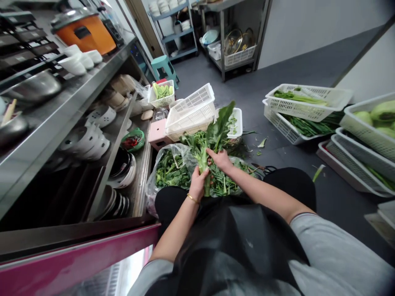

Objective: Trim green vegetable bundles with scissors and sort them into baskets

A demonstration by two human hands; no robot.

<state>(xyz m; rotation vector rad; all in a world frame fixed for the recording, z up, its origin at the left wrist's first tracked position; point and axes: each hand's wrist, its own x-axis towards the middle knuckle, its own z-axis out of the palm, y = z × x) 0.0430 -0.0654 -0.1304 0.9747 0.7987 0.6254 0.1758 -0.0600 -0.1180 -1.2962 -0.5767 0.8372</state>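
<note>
In front of my lap is a leafy green vegetable (202,156) with a thick pale stalk, held upright. My left hand (198,183), with a gold bangle at the wrist, is closed round its lower stalk. Higher up, my right hand (220,160) is closed on a large dark leaf (219,128) at its base, against the stalk; some of its fingers are hidden. Beneath both hands, a clear plastic bag (151,181) holds loose leafy greens (173,170). More cut greens (226,183) lie to the right, partly under my right forearm.
White baskets (193,109) stand ahead beside a pink stool (158,130). Stacked vegetable baskets (308,105) are on the right. A steel shelf (92,90) with bowls runs along the left. Leaf scraps (262,143) and scissors (268,167) lie on the dark floor.
</note>
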